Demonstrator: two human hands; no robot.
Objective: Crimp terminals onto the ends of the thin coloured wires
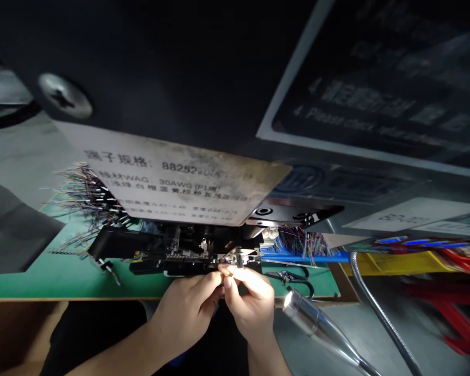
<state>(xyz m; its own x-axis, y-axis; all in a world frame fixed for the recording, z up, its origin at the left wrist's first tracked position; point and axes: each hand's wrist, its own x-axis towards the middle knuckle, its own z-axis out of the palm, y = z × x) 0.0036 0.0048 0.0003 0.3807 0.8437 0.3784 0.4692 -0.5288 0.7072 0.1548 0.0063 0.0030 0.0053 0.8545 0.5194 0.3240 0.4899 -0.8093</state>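
Observation:
My left hand (190, 304) and my right hand (254, 302) meet at the front of a black machine's lower working part (203, 245). Thumb and fingers of both are pinched together, the fingertips nearly touching each other. Whatever lies between them is too small and too brightly lit to make out. Just beyond the fingertips is a small metal piece (239, 258) of the machine. To the right of my right hand, black-handled snips (288, 277) lie on the green mat (149, 287).
The machine's dark housing (160, 68) with a paper label (180, 183) fills the upper view. Wire bundles (90, 196) lie left; more wires (307, 243) sit by a blue tray (285, 256). A lit metal lamp (313, 316) stands right, before a yellow bin (411, 262).

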